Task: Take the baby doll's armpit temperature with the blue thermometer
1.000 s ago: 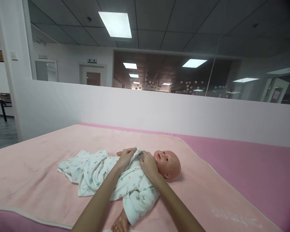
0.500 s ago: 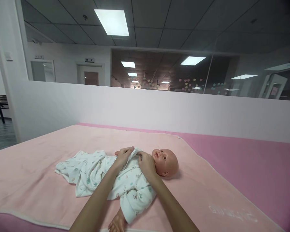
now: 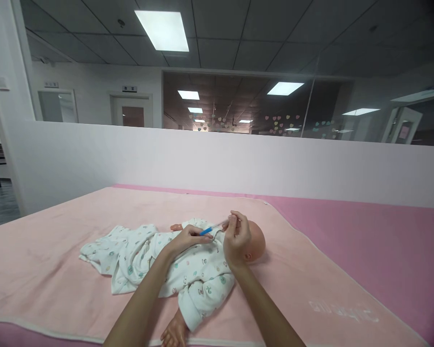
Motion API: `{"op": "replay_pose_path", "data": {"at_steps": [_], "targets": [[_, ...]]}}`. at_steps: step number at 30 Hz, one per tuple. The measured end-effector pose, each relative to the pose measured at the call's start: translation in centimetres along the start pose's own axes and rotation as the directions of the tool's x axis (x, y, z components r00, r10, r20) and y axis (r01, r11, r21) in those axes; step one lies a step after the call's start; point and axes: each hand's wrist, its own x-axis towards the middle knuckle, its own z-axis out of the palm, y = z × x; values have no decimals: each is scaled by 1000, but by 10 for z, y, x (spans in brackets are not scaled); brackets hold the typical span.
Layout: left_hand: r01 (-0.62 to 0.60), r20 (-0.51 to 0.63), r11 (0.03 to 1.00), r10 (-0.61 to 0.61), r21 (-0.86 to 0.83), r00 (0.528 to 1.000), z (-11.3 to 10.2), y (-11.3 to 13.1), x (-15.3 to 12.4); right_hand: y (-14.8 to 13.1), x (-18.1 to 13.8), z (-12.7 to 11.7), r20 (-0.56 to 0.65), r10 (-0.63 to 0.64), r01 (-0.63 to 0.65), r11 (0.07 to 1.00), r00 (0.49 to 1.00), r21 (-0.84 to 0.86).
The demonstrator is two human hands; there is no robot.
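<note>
A: Left hand (image 3: 191, 238); how far open?
B: Narrow; thumb and fingers closed on the blue end of a thin stick (image 3: 206, 231); the hand sits low over the chest of a doll (image 3: 256, 241), palm down.

A: Right hand (image 3: 236, 241)?
B: Curled, thumb and fingertips drawn close together at the stick's clear end; the exact pinch is small and partly hidden by the fingers; wrist bent upward, the hand in front of the doll's face.

A: And the stick itself?
B: Between the two hands, above the upper chest; tilted, blue end lower and toward the left hand, clear end higher by the right; whether it touches the cloth, I cannot tell.

A: The doll?
B: On its back on a pink blanket (image 3: 311, 274), head to the right; white printed clothes (image 3: 197, 270) on the body, the lower part spread loosely to the left; near sleeve (image 3: 207, 298) bent toward the person, the doll's small hand (image 3: 175, 331) out of its cuff; a white wall (image 3: 238, 164) stands behind the bed.
</note>
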Motion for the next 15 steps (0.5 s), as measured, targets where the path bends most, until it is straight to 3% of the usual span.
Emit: {"op": "replay_pose_path", "data": {"at_steps": [2, 5, 8, 15], "targets": [[-10, -42, 993, 5, -116, 999, -4, -3, 1, 1, -11, 9, 17, 98, -99, 991, 995, 89], [-78, -210, 952, 14, -297, 978, -9, -11, 5, 7, -26, 19, 97, 236, -250, 955, 967, 158], [-81, -327, 911, -61, -403, 943, -11, -17, 10, 16, -32, 23, 154, 334, -356, 922, 930, 154], [9, -336, 848, -220, -530, 916, -13, -16, 15, 31, -28, 24, 143, 435, -456, 870, 889, 187]]}}
